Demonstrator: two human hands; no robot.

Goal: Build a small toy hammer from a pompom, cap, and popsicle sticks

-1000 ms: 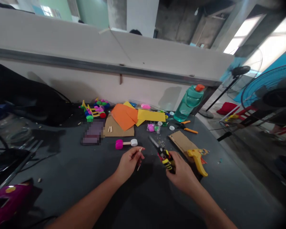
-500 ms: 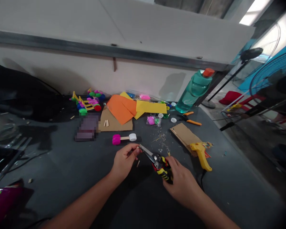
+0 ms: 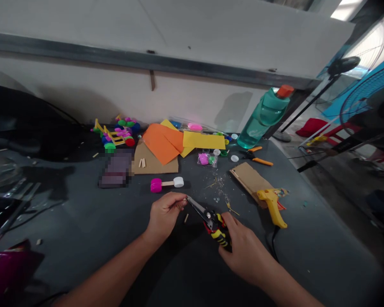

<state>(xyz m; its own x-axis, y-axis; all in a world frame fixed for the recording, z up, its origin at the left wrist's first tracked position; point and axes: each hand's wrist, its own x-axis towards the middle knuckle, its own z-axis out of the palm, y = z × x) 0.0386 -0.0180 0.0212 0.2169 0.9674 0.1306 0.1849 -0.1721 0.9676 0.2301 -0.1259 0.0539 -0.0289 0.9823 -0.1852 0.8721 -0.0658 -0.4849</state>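
Note:
My right hand point(image 3: 241, 243) is wrapped round the black, yellow and red handles of a pair of shears point(image 3: 206, 214), their blades pointing up and left. At the blade tips my left hand point(image 3: 166, 213) is closed in a pinch; what lies between its fingers is too small and hidden to make out. Just below the blades, a short wooden stick piece point(image 3: 186, 218) lies on the dark table. Beyond my left hand is a small wooden stick point(image 3: 167, 183) with a magenta cap point(image 3: 156, 185) at one end and a white one point(image 3: 178, 182) at the other.
A yellow glue gun point(image 3: 273, 207) rests by a cardboard strip point(image 3: 251, 181) on the right. Orange-handled pliers point(image 3: 259, 159) and a teal bottle point(image 3: 260, 117) stand farther back. Orange sheets point(image 3: 161, 143), cardboard point(image 3: 156, 167) with stick pieces, and a colourful toy model point(image 3: 118, 134) are along the wall.
The camera view has shifted slightly. Both hands stay nearly in place, with the shears still at my left fingertips.

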